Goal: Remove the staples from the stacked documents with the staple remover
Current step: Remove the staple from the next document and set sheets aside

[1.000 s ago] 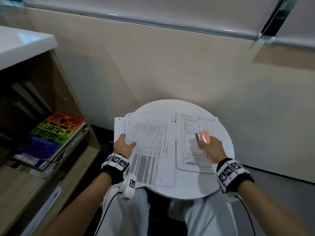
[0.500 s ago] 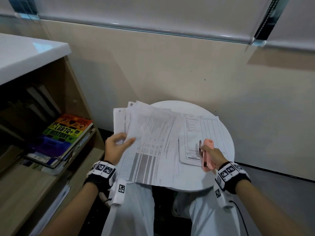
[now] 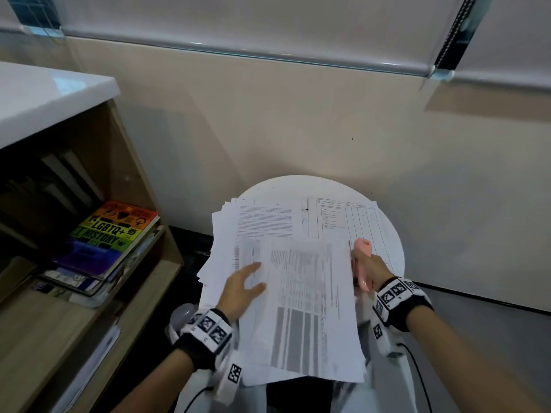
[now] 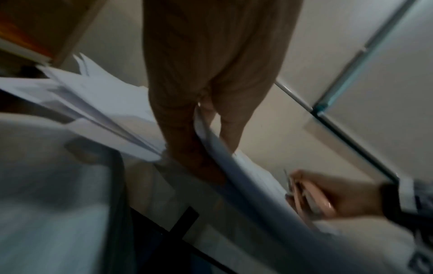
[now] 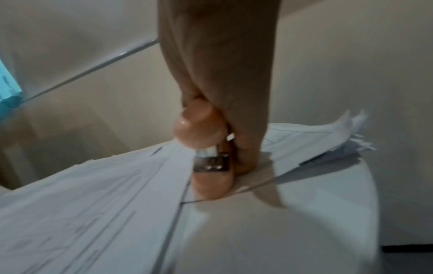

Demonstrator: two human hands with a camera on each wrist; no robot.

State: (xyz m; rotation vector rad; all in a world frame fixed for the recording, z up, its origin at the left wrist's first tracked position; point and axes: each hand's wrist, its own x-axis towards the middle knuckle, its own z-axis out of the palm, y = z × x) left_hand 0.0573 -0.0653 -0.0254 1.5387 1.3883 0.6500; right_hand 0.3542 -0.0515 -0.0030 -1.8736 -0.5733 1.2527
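Far left in the head view: wooden bookshelf [image 3: 140,186] with a white top, a rainbow-covered book [image 3: 110,236] lying flat on a pile of other books on its shelf. Beige wall behind, lower rail of a roller blind [image 3: 238,52] running across the top.

Centre: small round white table [image 3: 298,186] against the wall, the person's white-trousered legs under its near edge. A messy stack of documents [image 3: 253,222] sits on the table's left half, sheets fanned and hanging over the left and near edges. The left hand [image 3: 238,289] holds the top document [image 3: 310,305], a printed sheet set with tables, thumb on top. The left wrist view shows the paper edge running between thumb [image 4: 232,118] and fingers [image 4: 178,129], so it's a pinch grip; picture is motion-blurred. This document is raised off the stack and overhangs the table's near edge toward the lap.

Right: a separate document [image 3: 346,219] with a ruled table lies flat on the table's right half, just beside the stack. The right hand [image 3: 369,269] is curled around the pink staple remover [image 3: 362,254], tip pointing away from the person, right at the held document's upper right corner. The right wrist view shows the remover's [image 5: 206,152] metal part down at the paper; whether it bites a staple, cannot tell, too blurred. Both wrists wear black bands with black-and-white marker tags.
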